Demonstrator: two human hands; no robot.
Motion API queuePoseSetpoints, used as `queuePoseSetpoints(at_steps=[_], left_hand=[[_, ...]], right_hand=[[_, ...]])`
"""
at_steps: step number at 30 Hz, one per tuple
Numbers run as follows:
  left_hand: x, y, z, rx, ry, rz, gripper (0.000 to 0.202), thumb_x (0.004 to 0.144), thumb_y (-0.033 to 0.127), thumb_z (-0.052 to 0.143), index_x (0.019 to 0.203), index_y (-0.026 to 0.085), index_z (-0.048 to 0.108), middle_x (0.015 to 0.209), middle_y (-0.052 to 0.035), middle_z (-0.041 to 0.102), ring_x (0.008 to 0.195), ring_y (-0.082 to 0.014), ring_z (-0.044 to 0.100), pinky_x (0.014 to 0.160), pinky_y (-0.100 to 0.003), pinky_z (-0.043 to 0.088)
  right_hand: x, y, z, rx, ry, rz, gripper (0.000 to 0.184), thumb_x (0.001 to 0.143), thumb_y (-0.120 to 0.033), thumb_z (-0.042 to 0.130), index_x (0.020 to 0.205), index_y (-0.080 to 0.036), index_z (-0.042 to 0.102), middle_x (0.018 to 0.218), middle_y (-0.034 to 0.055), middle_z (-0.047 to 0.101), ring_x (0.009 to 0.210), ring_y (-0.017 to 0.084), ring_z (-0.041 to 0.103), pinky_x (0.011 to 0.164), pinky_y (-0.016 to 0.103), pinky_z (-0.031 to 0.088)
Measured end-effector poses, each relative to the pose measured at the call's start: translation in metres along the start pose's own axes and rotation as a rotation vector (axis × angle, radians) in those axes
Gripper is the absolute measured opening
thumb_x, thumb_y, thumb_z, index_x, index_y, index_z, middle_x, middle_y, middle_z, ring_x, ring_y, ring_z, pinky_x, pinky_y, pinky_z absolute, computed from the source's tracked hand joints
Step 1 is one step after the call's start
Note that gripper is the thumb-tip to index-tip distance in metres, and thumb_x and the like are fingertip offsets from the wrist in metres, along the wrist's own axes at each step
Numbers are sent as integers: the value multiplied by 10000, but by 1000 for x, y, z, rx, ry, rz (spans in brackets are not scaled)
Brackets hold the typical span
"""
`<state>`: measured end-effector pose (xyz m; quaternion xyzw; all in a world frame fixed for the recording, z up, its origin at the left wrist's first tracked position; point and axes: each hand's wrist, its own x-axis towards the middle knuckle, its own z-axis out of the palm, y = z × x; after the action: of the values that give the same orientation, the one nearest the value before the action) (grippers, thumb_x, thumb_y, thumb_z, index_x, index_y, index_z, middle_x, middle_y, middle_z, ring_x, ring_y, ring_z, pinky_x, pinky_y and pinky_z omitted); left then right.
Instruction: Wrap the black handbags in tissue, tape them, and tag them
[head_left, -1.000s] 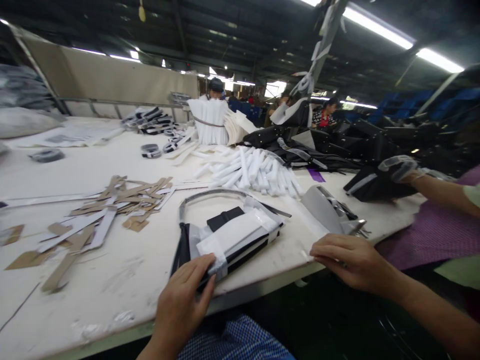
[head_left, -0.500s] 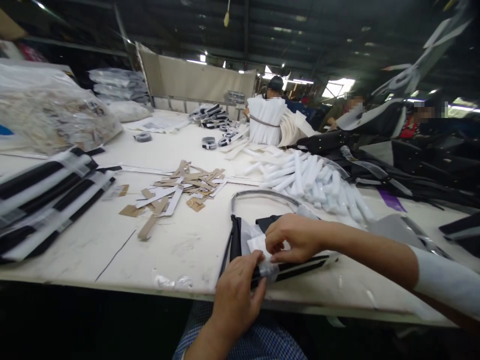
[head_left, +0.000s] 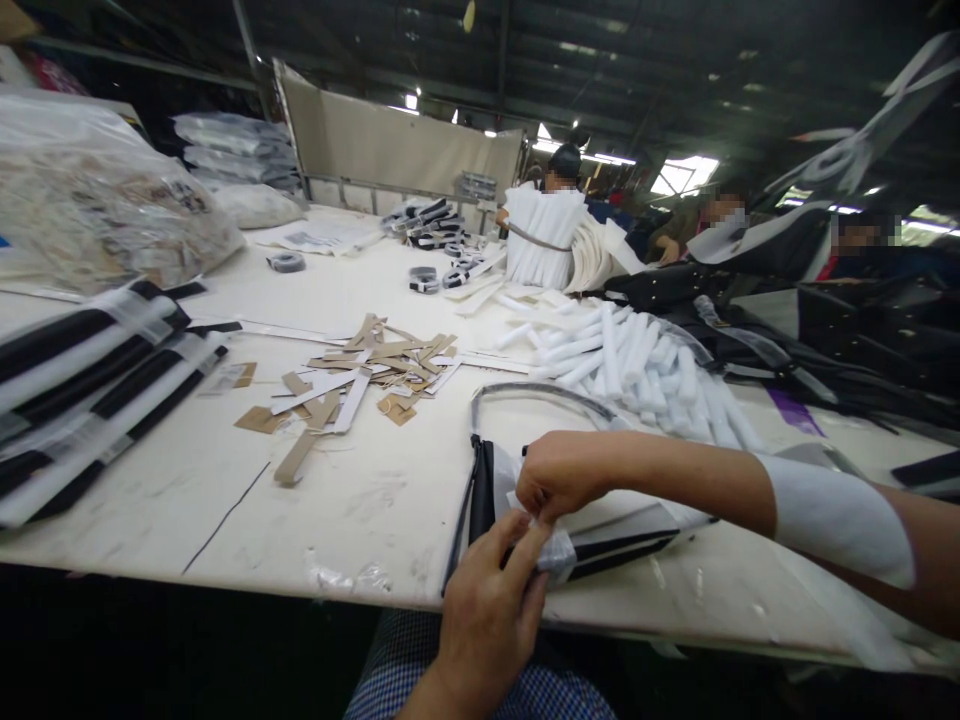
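A black bag [head_left: 484, 490] lies at the table's front edge, its wrapped handle [head_left: 536, 388] looping up behind it. White sheet material shows inside the bag's opening. My left hand [head_left: 495, 600] is at the near side, thumb and fingers pinched on clear plastic film [head_left: 556, 552] bunched around the bag's strap or edge. Reaching over from the right, my right hand [head_left: 570, 475] has its fingers curled and pressed together, tips meeting those of my left hand at the film. What lies between the right fingertips is mostly hidden. A white sleeve [head_left: 832, 515] covers part of the right forearm.
Cardboard and paper strips [head_left: 367, 375] lie scattered left of the bag. White foam rolls [head_left: 637, 365] are heaped behind it. Wrapped black-and-white pieces [head_left: 97, 390] stack at left, near a large plastic sack [head_left: 97, 200]. Black bags [head_left: 840, 320] pile at right. Co-workers are beyond.
My right hand has turned and its fingers have closed tighter, meeting the left fingertips. The black flap by the right hand no longer shows. The view has shifted slightly.
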<state>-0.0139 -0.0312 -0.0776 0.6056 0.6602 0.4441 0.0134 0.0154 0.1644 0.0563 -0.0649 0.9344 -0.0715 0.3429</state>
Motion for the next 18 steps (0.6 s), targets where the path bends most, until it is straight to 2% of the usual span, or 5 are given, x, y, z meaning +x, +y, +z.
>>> queuePoseSetpoints(at_steps=[4,11,16,18], left_hand=[[0,-1,1,36,6,53,422,896,110,535,1270,291,611,1316,-67,611,1019,-231,648,843,-361,568],[1,0,3,25,59,66,376,907,122,527,1228,280,644,1246,-72,649,978,-222,659,811,-344,567],[-1,0,3,31,18,40,371,908,126,526,1220,293,639,1208,-69,661,986,-232,663,815,-359,569],[-1,0,3,42,4,39,366,907,131,524,1215,293,638,1202,-71,661,978,-237,666,809,-365,574]], right_hand=[[9,-2,-4,-63,-57,20,174,786,-335,759,943,-263,778,852,-6,766,694,139,613,557,242,288],[21,-5,-12,-119,-102,22,191,743,-358,806,908,-264,789,840,-16,766,698,138,619,554,246,293],[26,2,-10,-144,-55,-8,185,713,-413,825,831,-278,782,774,-39,751,632,127,584,534,248,260],[30,10,-8,-174,-7,-8,239,681,-474,834,766,-262,764,711,-37,729,580,122,549,529,256,232]])
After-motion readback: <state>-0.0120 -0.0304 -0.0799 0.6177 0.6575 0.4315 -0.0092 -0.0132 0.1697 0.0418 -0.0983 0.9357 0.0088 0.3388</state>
